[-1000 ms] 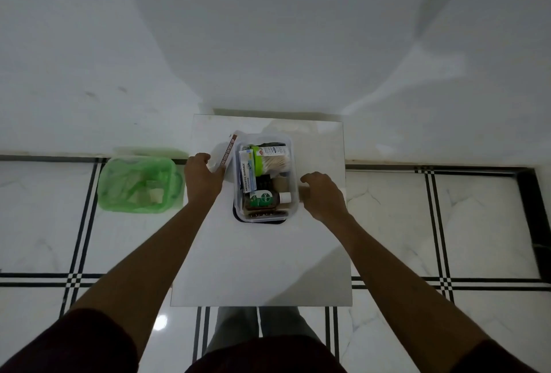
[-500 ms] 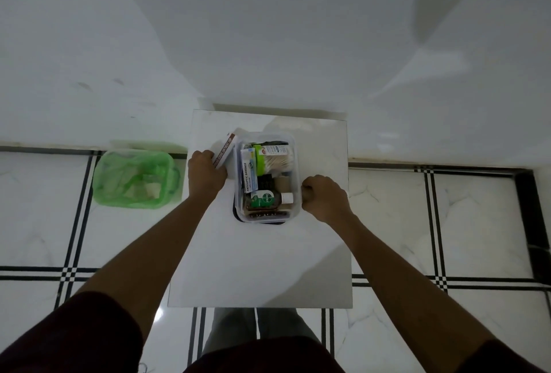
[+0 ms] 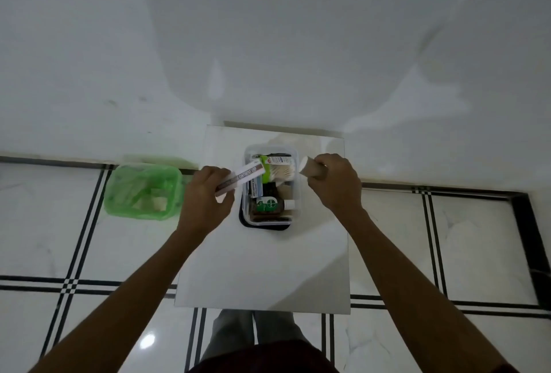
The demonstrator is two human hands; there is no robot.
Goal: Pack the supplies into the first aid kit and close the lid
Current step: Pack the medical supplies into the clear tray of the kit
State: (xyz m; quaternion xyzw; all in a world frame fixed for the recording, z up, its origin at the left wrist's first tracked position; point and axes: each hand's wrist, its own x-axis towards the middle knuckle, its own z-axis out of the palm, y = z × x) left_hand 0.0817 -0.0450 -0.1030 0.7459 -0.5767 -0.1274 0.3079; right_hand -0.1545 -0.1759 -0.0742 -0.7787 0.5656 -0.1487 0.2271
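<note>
Hands [image 3: 205, 193] [image 3: 334, 183] hold ointment box [image 3: 241, 177] and roll [image 3: 311, 169] over kit [image 3: 269, 187]

I see the kit box [image 3: 269, 219] on the table [image 3: 262, 268], near its far edge. Inside it a bottle [image 3: 269, 205] lies at the near end and a swab pack [image 3: 280, 171] behind it. The left hand [image 3: 205, 196] is left of the box, the right hand [image 3: 334, 184] right of it. On the floor, left of the table, stands a basket [image 3: 143, 190].

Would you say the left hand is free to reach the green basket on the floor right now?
Probably not yet: the left hand is closed around a long ointment box. The way to the green basket looks open.
</note>
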